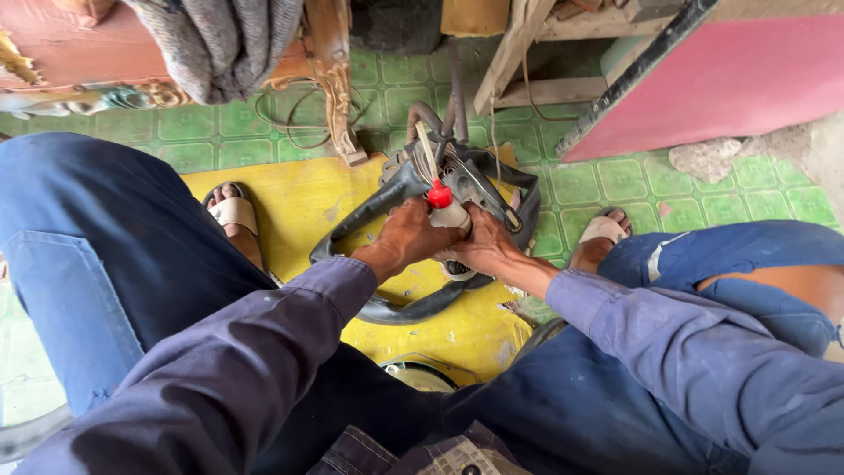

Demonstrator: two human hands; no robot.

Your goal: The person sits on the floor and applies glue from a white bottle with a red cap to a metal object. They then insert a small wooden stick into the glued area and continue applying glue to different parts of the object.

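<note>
Green patterned floor tiles [615, 185] underneath everything, with a yellow sheet [299, 207] laid flat over them as the work surface. Pink panel [730, 79] leaning at upper right; carved wooden furniture [334, 79] and a grey knitted cloth [220, 40] hanging at upper left. Blue trouser legs [105, 255] spread to either side, sandalled feet resting at the edges of the sheet. Black curved machine housing [396, 189] with handle loop, seated on the yellow sheet between the knees, hoses and wires rising from its far end. Left hand [406, 237] clamped over the near side of the housing, fingers curled tight around it. Right hand [485, 246] closed around a small white bottle [453, 215], fingers wrapped narrow on its body, red nozzle cap [439, 193] pointing up and away against the mechanism. Judged good practice at this stage: keep housing pinned firmly by the left hand so it cannot rock on the sheet; hold nozzle tip steady at the intended spot; squeeze gently and in short doses; keep loose wires out of the nozzle path; watch for run-off onto the sheet. Exact contact point of the nozzle hidden behind the fingers, cannot tell.
</note>
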